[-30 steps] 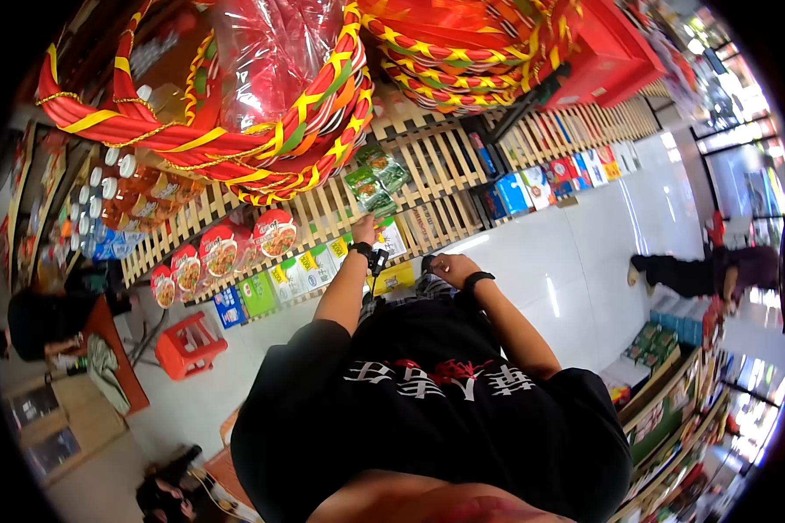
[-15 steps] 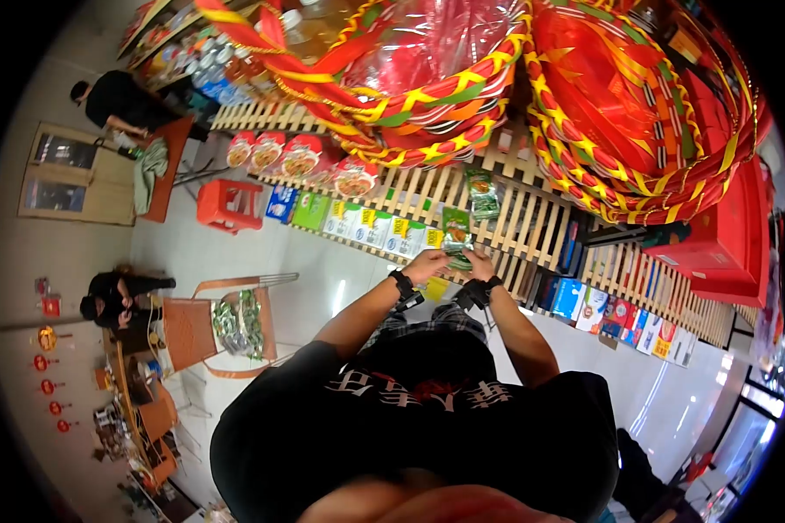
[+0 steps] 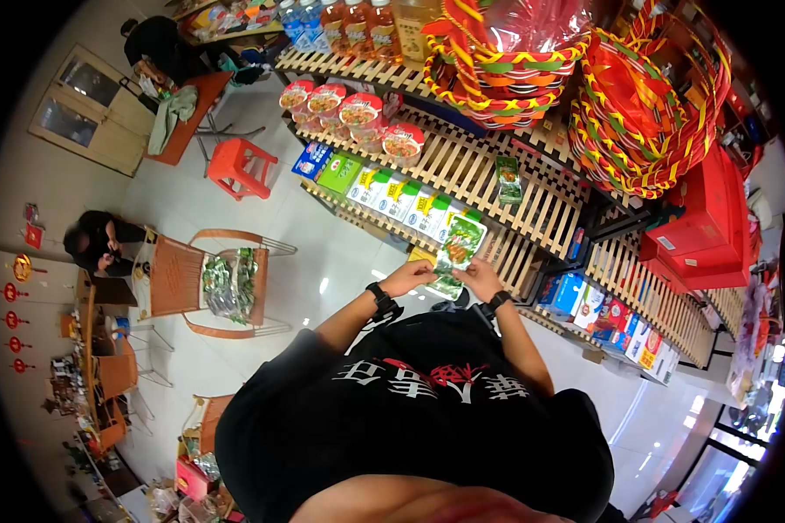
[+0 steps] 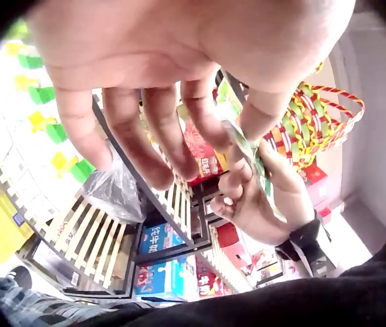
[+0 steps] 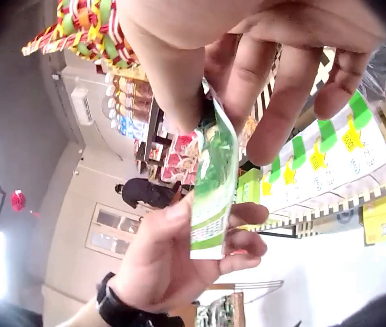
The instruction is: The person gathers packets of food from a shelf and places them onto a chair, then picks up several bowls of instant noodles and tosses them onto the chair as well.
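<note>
Before my body, in the head view, a green food packet [image 3: 460, 244] with a picture of a dish on its front is held between both hands. My left hand [image 3: 408, 279] pinches its lower left edge, and my right hand [image 3: 481, 281] grips the lower right side. The left wrist view shows the packet [image 4: 258, 167] almost edge-on between thumb and index finger of the left hand [image 4: 172, 61]. From the right wrist, the packet [image 5: 215, 180] hangs between the right thumb and fingers, with the left hand at its bottom. A similar green packet [image 3: 508, 179] lies on the slatted shelf.
Wooden slatted shelves [image 3: 532, 218] carry red-lidded noodle cups [image 3: 360, 112], white cartons [image 3: 397, 199] and bottles [image 3: 356, 26]. Red and yellow woven baskets [image 3: 645, 113] stand above, with red boxes [image 3: 702, 227] nearby. A red stool [image 3: 242, 166] and a chair [image 3: 183, 275] stand to the left; other people are farther off.
My left hand was at the two green packets on the shelf; one is now off it, gripped by both hands. My right hand has come up from beside my body. The view has swung left.
</note>
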Available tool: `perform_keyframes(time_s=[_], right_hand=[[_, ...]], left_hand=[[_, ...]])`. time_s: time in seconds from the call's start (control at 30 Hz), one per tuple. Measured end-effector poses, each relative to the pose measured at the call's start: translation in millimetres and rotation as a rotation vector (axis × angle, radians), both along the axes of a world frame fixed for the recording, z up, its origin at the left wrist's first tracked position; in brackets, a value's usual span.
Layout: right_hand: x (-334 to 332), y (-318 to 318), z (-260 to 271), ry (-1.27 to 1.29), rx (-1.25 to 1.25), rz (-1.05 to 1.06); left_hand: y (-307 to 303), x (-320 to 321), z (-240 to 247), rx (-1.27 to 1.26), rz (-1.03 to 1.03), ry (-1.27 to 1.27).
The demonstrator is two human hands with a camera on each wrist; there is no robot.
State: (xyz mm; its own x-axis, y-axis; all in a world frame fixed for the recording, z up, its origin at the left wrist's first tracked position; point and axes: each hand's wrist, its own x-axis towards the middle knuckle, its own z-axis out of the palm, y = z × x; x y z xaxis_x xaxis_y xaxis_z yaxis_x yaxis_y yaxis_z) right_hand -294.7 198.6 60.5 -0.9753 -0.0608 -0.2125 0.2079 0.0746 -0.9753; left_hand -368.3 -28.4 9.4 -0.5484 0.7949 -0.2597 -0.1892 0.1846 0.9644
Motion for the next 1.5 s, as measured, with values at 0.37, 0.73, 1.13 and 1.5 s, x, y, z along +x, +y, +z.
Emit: perform_keyframes(time_s=[0.37, 0.73, 1.13, 1.5], right_hand=[[96.5, -113.5, -18.8, -0.063, 0.42, 0.301], [49.1, -223.4, -7.6, 0.118, 0.283, 0.505], [-62.1, -348.2, 3.0, 0.228, 0.176, 0.822], [-196.6, -420.2, 4.7, 0.235, 0.161, 0.998]], left_hand=[[-98.2, 101.9, 14.6, 0.079, 0.248, -0.007], [-240.5, 147.1, 29.8, 0.033, 0.836, 0.096], [-339.1, 155.1, 52.9, -0.015, 1.216, -0.018], [-397.0, 49.3, 87.5, -0.622, 0.969, 0.231]])
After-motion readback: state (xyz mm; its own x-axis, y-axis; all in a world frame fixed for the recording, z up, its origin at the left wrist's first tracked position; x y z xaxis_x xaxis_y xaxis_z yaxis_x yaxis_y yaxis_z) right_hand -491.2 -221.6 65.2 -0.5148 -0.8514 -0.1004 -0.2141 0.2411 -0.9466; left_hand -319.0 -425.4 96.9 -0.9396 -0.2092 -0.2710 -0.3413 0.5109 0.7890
